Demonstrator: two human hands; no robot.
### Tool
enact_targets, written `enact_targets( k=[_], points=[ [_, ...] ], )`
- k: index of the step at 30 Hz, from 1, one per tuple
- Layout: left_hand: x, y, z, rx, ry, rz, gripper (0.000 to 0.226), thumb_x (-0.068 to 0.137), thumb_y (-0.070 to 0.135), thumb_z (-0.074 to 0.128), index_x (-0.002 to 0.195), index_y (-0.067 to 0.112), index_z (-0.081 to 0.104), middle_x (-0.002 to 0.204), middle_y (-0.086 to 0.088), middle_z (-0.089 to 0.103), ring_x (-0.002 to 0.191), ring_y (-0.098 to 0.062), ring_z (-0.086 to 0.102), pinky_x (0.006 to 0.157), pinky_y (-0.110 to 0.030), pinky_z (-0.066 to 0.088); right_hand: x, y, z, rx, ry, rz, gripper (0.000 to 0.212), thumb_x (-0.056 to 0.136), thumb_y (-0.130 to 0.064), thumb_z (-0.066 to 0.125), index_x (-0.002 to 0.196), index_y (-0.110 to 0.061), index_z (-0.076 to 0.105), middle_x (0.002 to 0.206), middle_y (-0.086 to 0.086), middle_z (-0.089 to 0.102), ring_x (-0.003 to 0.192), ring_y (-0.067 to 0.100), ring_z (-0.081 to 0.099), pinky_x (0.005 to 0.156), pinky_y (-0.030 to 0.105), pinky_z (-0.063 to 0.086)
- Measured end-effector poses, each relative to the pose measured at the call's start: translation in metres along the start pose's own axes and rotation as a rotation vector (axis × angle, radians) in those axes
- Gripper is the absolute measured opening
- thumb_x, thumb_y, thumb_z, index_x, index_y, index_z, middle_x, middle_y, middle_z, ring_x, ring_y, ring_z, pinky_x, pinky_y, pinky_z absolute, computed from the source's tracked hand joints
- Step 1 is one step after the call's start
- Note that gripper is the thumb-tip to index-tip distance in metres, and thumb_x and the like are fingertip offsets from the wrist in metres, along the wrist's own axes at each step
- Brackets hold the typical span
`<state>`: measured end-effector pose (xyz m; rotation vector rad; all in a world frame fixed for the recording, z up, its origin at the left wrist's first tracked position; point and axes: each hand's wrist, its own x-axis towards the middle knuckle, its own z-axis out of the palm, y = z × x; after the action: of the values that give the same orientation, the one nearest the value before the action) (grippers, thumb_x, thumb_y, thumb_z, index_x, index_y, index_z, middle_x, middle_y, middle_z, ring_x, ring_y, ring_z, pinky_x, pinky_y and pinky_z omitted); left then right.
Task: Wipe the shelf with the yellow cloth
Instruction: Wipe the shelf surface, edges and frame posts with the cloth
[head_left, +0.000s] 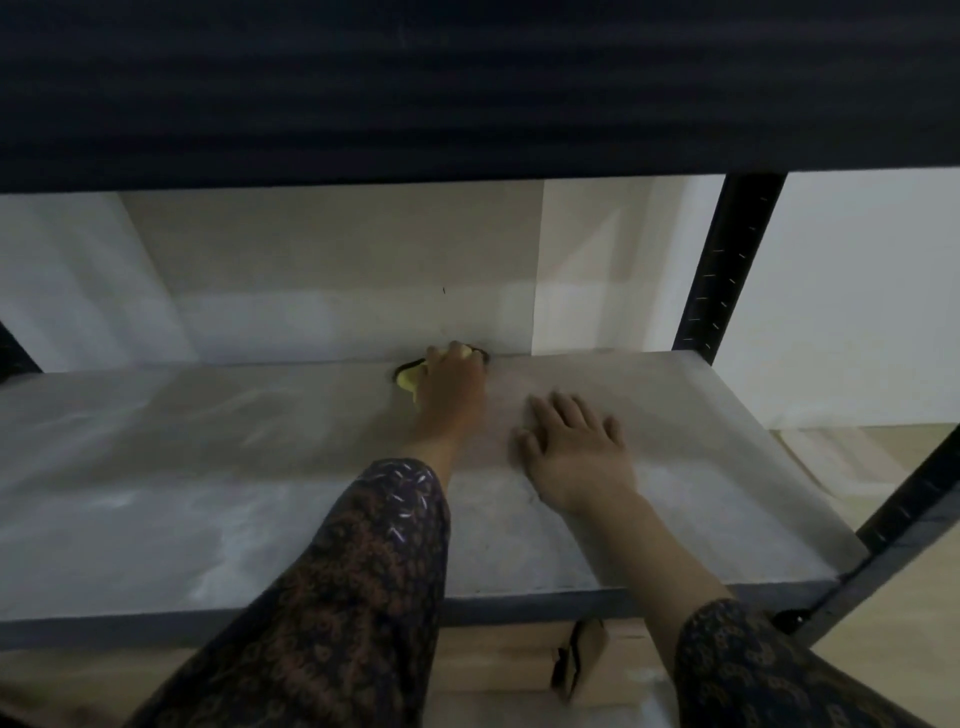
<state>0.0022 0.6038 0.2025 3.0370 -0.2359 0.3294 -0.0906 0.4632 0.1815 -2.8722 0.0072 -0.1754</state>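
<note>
The left hand (451, 382) curls its fingers round the bunched yellow cloth (408, 383) at the back edge of the pale shelf (208, 467), against the wall (311, 270), while the right hand (576, 452) lies flat on the shelf nearby, fingers spread.

Most of the yellow cloth (407, 383) lies hidden under the left hand (452, 385) (grip unclear).

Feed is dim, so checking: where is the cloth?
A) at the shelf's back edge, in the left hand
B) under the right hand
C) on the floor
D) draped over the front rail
A: the left hand holds the cloth at the back edge of the shelf; the right hand lies flat without it.
</note>
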Motion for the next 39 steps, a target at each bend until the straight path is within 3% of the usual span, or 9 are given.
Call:
enact_targets(
  k=[5,13,17,19,22,27,33,35,39],
  points=[
    [0.007,-0.081,0.001,0.153,0.017,-0.246,0.033,0.096,0.018,0.041,0.126,0.007,0.049,0.127,-0.017,0.046,0.111,-0.043,0.045,0.096,-0.050,0.041,0.001,0.002,-0.001,0.010,-0.017,-0.002,0.058,0.096,-0.055,0.023,0.150,-0.033,0.021,0.161,-0.003,0.014,0.149,0.016,0.009,0.118,0.049,0.010],
    [-0.023,-0.149,-0.025,0.269,-0.022,-0.381,0.035,0.095,0.021,0.043,0.122,0.001,0.054,0.124,-0.023,0.053,0.112,-0.041,0.050,0.099,-0.048,0.040,-0.002,-0.001,-0.003,0.012,-0.044,0.005,0.058,0.097,-0.052,0.021,0.151,-0.031,0.019,0.162,-0.003,0.011,0.149,0.017,0.006,0.119,0.051,0.008],
    [-0.053,-0.083,-0.061,-0.050,0.113,-0.192,0.029,0.094,0.017,0.047,0.119,0.009,0.058,0.119,-0.019,0.058,0.110,-0.037,0.052,0.087,-0.038,0.040,-0.003,-0.005,-0.005,0.018,-0.057,0.007,0.059,0.097,-0.051,0.021,0.151,-0.029,0.020,0.162,-0.002,0.011,0.149,0.018,0.006,0.118,0.052,0.007],
    [-0.076,-0.026,-0.062,-0.163,0.029,-0.128,0.029,0.092,0.019,0.051,0.119,0.016,0.058,0.121,-0.014,0.057,0.109,-0.035,0.053,0.080,-0.032,0.040,-0.002,-0.005,-0.008,0.018,-0.069,0.011,0.058,0.097,-0.052,0.021,0.151,-0.030,0.020,0.162,-0.002,0.012,0.149,0.018,0.007,0.118,0.051,0.008],
    [-0.109,0.015,-0.038,-0.058,-0.113,-0.010,0.036,0.093,0.020,0.048,0.129,0.017,0.049,0.138,-0.011,0.042,0.122,-0.035,0.040,0.096,-0.047,0.043,-0.003,-0.004,-0.012,0.009,-0.104,0.016,0.057,0.097,-0.051,0.023,0.151,-0.031,0.021,0.161,-0.002,0.013,0.149,0.019,0.009,0.118,0.051,0.010],
    [-0.128,-0.050,-0.041,0.193,-0.027,-0.127,0.039,0.095,0.011,0.039,0.134,0.012,0.044,0.141,-0.016,0.041,0.124,-0.039,0.039,0.103,-0.046,0.036,-0.006,-0.006,-0.025,-0.018,-0.165,0.013,0.054,0.098,-0.046,0.022,0.150,-0.030,0.021,0.161,-0.003,0.014,0.148,0.019,0.012,0.115,0.053,0.012],
    [-0.147,-0.150,-0.047,0.399,-0.123,-0.323,0.039,0.093,0.020,0.041,0.130,0.010,0.046,0.133,-0.017,0.047,0.117,-0.032,0.047,0.100,-0.045,0.038,-0.038,-0.008,-0.034,0.015,-0.110,0.005,0.058,0.101,-0.045,0.025,0.153,-0.025,0.012,0.162,-0.001,0.007,0.149,0.020,0.007,0.116,0.056,0.009],
    [-0.155,-0.141,-0.055,0.343,-0.067,-0.330,0.038,0.092,0.023,0.046,0.128,0.010,0.048,0.132,-0.015,0.047,0.117,-0.032,0.047,0.099,-0.043,0.039,-0.053,-0.013,-0.032,0.032,-0.062,-0.019,0.057,0.101,-0.044,0.026,0.153,-0.026,0.013,0.163,-0.002,0.006,0.150,0.022,0.006,0.116,0.056,0.010],
    [-0.173,-0.049,-0.058,0.027,0.041,-0.100,0.045,0.095,0.027,0.046,0.137,0.015,0.042,0.141,-0.010,0.044,0.124,-0.032,0.043,0.100,-0.039,0.036,-0.075,-0.031,-0.024,0.027,-0.076,-0.074,0.056,0.102,-0.042,0.026,0.153,-0.026,0.012,0.163,-0.003,0.006,0.150,0.021,0.004,0.118,0.052,0.009]
  ],
)
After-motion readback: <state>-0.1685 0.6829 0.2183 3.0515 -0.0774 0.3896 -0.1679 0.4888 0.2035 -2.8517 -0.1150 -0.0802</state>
